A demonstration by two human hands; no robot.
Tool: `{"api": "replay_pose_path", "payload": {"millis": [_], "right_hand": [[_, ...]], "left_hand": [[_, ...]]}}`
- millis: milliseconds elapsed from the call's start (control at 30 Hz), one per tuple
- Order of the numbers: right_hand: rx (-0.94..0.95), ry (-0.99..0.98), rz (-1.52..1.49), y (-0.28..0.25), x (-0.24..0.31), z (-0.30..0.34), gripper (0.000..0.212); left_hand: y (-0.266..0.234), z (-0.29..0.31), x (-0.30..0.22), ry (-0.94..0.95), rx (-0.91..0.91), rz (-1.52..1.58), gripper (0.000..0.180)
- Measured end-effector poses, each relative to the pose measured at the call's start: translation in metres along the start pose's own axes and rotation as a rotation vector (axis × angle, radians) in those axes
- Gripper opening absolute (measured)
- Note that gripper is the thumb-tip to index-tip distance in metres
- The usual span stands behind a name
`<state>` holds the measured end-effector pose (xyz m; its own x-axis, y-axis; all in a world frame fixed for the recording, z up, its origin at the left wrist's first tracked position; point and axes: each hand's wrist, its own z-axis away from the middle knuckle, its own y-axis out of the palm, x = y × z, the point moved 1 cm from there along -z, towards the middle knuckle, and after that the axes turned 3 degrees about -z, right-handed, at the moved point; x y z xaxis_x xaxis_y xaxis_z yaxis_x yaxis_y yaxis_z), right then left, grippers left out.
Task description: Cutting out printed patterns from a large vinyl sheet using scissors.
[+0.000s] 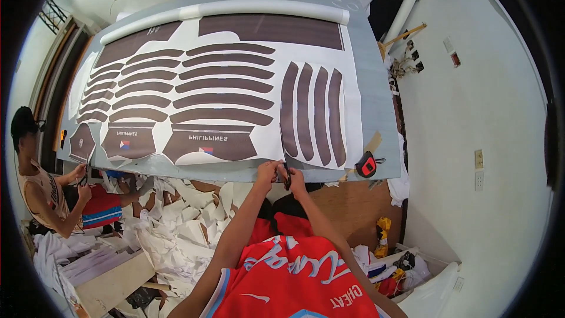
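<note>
A wide white sheet printed with dark brown panels and curved strips lies over the table. At its near edge my right hand is closed round the black handles of a pair of scissors. Their blades point away from me, into the sheet between the large near panel and the upright curved strips. Just left of the scissors, my left hand is closed at the sheet's edge and seems to pinch it; its fingertips are partly hidden.
The sheet's far end is a roll on the blue-grey table. A red and black tape measure lies near the right corner. At left, a co-worker holds scissors at the sheet's corner. White scraps heap on the floor.
</note>
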<state>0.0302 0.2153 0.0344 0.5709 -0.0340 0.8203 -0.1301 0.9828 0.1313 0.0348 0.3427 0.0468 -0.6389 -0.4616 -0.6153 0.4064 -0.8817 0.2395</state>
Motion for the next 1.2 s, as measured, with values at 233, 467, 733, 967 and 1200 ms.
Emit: {"api": "replay_pose_path", "payload": {"millis": [233, 467, 733, 967, 1200], "right_hand": [[-0.048, -0.096, 0.010, 0.009, -0.005, -0.024, 0.052], [-0.051, -0.077, 0.009, 0.019, 0.020, -0.033, 0.048], [-0.060, -0.021, -0.024, 0.023, 0.038, -0.043, 0.050], [-0.094, -0.010, -0.034, 0.030, 0.033, -0.042, 0.053], [-0.087, -0.009, 0.042, 0.032, 0.040, -0.051, 0.055]], "left_hand": [[-0.011, -0.004, -0.008, -0.025, 0.013, 0.022, 0.027], [-0.017, -0.003, -0.011, -0.052, 0.134, 0.018, 0.024], [-0.011, 0.005, -0.015, -0.050, 0.132, 0.037, 0.030], [-0.016, 0.002, -0.014, -0.047, 0.166, -0.007, 0.027], [-0.021, -0.001, -0.002, -0.103, 0.156, 0.059, 0.027]]}}
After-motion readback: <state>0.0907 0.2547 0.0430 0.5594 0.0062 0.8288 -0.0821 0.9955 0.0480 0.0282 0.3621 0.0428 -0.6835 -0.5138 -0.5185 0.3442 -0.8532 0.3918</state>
